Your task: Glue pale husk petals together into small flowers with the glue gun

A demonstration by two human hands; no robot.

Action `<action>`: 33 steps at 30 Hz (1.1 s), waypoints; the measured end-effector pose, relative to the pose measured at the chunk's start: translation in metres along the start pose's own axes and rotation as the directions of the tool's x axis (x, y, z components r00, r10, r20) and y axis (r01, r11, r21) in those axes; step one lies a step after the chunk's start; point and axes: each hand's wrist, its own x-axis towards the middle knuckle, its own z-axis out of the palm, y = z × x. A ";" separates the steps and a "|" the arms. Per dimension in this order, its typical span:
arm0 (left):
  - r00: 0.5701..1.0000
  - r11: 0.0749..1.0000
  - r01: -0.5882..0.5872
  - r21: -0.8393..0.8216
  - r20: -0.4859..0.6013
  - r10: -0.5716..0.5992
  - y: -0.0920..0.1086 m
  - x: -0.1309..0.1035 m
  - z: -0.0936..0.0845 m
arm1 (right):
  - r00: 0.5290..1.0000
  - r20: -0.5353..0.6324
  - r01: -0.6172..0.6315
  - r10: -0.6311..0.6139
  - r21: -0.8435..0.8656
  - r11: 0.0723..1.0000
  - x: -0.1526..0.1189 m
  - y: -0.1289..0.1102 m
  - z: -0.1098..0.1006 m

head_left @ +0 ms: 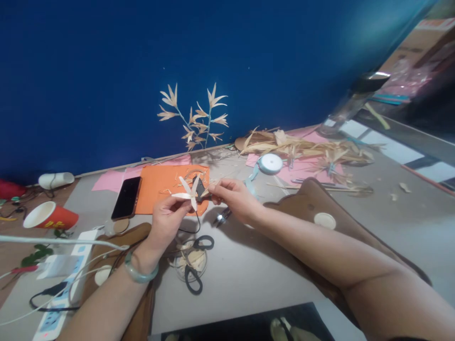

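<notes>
Husk flower (192,194), at twelve o'clock from the scissors (188,270), sits pinched in the left hand (167,219) while the right hand (232,198), at three o'clock, pinches a pale strip (205,192), apparently mid-assembly, so the next move calls for careful alignment.

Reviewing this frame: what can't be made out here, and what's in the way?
All in the head view:
Pale piece at the right hand: fingers hide most of it.
Flower base: partly covered by the left hand.
Scissors blades: lost among scraps.
Red cup lettering: too small and blurred.
Right arm: cut off by the picture's edge.
</notes>
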 end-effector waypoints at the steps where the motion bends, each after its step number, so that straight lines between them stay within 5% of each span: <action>1: 1.000 1.000 -0.016 0.011 -0.013 0.016 -0.001 -0.001 0.000 | 1.000 0.002 0.002 -0.002 -0.011 1.000 0.000 -0.001 0.000; 22: 0.904 0.857 -0.426 0.288 0.116 0.411 -0.010 -0.013 -0.003 | 0.989 -0.004 0.146 -0.149 -0.183 0.972 -0.015 -0.014 0.008; 33: 0.898 0.839 -0.438 0.324 0.120 0.422 -0.010 -0.012 -0.004 | 0.992 0.022 0.124 -0.122 -0.179 0.976 -0.020 -0.014 0.011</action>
